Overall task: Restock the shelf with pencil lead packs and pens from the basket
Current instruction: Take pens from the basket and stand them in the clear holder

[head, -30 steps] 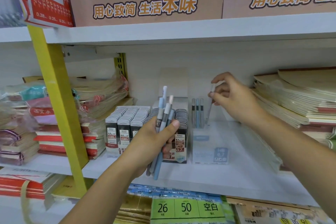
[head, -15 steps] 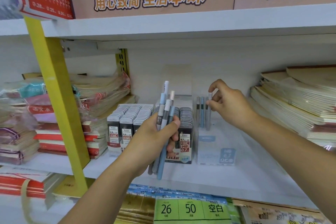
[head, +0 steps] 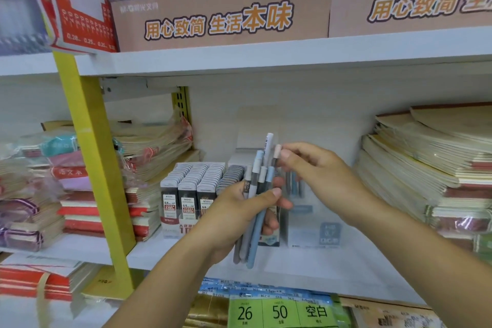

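Observation:
My left hand (head: 239,217) grips a bunch of several grey, blue and white pens (head: 255,221) upright in front of the middle shelf (head: 306,269). My right hand (head: 316,176) has come across to the bunch and pinches the pink top of one pen (head: 277,153) between thumb and fingers. Behind the hands stands a clear pen box (head: 314,231) with a few pens (head: 294,184) upright in it. Rows of pencil lead packs (head: 190,189) fill a display box to the left of it. The basket is out of view.
Stacks of notebooks (head: 436,165) fill the shelf's right side, and wrapped notebook stacks (head: 149,149) lie on the left. A yellow upright post (head: 93,168) stands at the left. Brown display cartons (head: 218,16) sit on the shelf above. Green price tags (head: 279,311) hang below.
My right hand let go of the pen it set into the clear box and moved left to the bunch, where it now pinches a pen's top. The left hand stayed nearly still.

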The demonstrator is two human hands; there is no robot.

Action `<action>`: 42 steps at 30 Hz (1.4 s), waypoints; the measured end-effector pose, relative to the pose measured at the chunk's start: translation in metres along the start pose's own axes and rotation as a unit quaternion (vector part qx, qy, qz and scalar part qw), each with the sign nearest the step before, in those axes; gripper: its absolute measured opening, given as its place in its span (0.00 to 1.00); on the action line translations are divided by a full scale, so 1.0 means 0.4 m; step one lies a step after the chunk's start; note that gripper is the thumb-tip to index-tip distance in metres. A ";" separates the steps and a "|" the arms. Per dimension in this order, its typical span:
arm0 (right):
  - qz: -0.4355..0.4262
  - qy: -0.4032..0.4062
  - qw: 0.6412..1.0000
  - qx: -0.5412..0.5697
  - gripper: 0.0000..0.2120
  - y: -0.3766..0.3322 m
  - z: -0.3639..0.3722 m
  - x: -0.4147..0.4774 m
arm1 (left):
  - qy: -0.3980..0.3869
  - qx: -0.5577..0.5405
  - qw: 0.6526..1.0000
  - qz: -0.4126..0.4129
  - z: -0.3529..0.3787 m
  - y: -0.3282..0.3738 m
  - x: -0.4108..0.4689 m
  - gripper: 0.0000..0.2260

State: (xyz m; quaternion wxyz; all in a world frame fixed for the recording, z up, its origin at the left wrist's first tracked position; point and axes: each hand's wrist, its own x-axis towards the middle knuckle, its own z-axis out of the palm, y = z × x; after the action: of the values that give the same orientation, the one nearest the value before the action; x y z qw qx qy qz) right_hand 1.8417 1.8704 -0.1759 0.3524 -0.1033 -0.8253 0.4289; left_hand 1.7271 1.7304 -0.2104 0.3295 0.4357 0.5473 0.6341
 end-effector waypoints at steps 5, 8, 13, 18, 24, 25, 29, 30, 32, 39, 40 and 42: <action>0.052 0.020 0.993 0.105 0.05 -0.012 -0.009 -0.010 | -0.028 0.000 1.000 -0.009 0.020 -0.003 -0.005 0.17; 0.034 0.088 0.978 0.188 0.02 -0.023 -0.044 -0.001 | -0.030 -0.032 0.999 -0.019 0.011 -0.004 -0.005 0.18; -0.053 0.215 0.972 0.078 0.07 -0.014 -0.147 0.049 | 0.029 0.008 1.000 0.004 -0.018 -0.011 -0.007 0.09; -0.072 0.133 0.960 -0.238 0.06 0.075 -0.144 0.098 | 0.031 -0.014 0.999 -0.005 -0.027 -0.016 -0.008 0.07; -0.063 0.079 0.940 -0.326 0.05 0.149 -0.135 0.118 | 0.026 -0.006 1.000 -0.003 -0.031 -0.006 -0.006 0.09; -0.058 0.074 0.943 -0.320 0.05 0.151 -0.134 0.118 | 0.025 -0.007 1.000 -0.002 -0.031 -0.005 -0.006 0.10; -0.048 0.072 0.950 -0.299 0.05 0.146 -0.132 0.118 | 0.018 -0.008 1.000 0.003 -0.033 -0.003 -0.014 0.09; -0.050 0.072 0.950 -0.300 0.05 0.145 -0.131 0.118 | 0.016 -0.006 1.000 0.004 -0.033 -0.003 -0.014 0.08; -0.055 0.070 0.953 -0.291 0.07 0.142 -0.128 0.117 | 0.013 0.001 1.000 0.011 -0.036 -0.002 -0.015 0.07; -0.069 0.095 0.935 -0.336 0.08 0.156 -0.124 0.129 | 0.015 0.035 0.999 0.018 -0.045 -0.005 -0.016 0.06; -0.066 0.101 0.932 -0.341 0.09 0.160 -0.123 0.134 | 0.017 0.032 0.999 0.017 -0.045 -0.005 -0.016 0.06; -0.068 0.108 0.927 -0.353 0.10 0.168 -0.118 0.139 | 0.021 0.028 0.999 0.014 -0.047 -0.004 -0.016 0.06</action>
State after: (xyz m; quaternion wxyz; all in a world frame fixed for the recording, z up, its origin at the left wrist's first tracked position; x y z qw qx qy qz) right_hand 1.8241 1.9677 -0.1827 0.4079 -0.2107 -0.8855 0.0711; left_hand 1.7124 1.7172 -0.2138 0.2967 0.4387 0.5657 0.6321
